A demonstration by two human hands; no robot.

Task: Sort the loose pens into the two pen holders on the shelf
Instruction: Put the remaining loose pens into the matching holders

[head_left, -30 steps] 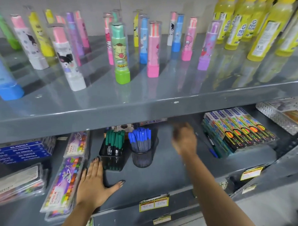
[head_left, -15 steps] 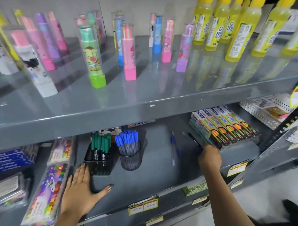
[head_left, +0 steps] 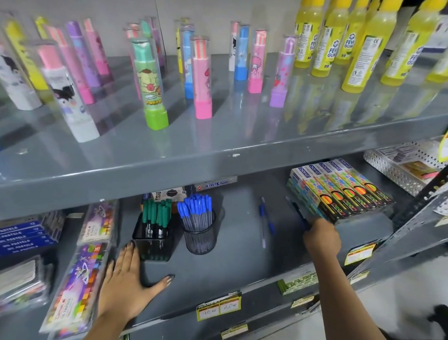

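Observation:
On the lower grey shelf (head_left: 239, 260) stand two black mesh holders: a square one (head_left: 152, 240) full of green-capped pens and a round one (head_left: 200, 237) full of blue-capped pens. Two loose blue pens (head_left: 265, 221) lie on the shelf to the right of the round holder. My right hand (head_left: 321, 237) is closed around a dark pen (head_left: 297, 211) that lies beside the stack of neon boxes. My left hand (head_left: 128, 281) rests flat on the shelf, fingers spread, just in front of the square holder.
A stack of neon boxes (head_left: 340, 191) sits right of my right hand. Flat pastel boxes (head_left: 81, 287) lie left of my left hand. The upper shelf (head_left: 218, 154) overhangs, carrying character tubes and yellow gum bottles (head_left: 364, 47). A perforated metal tray (head_left: 395, 167) stands far right.
My right hand moved from near the round holder rightward and closed on the dark pen by the neon boxes. The left hand stayed flat. The camera shifted right.

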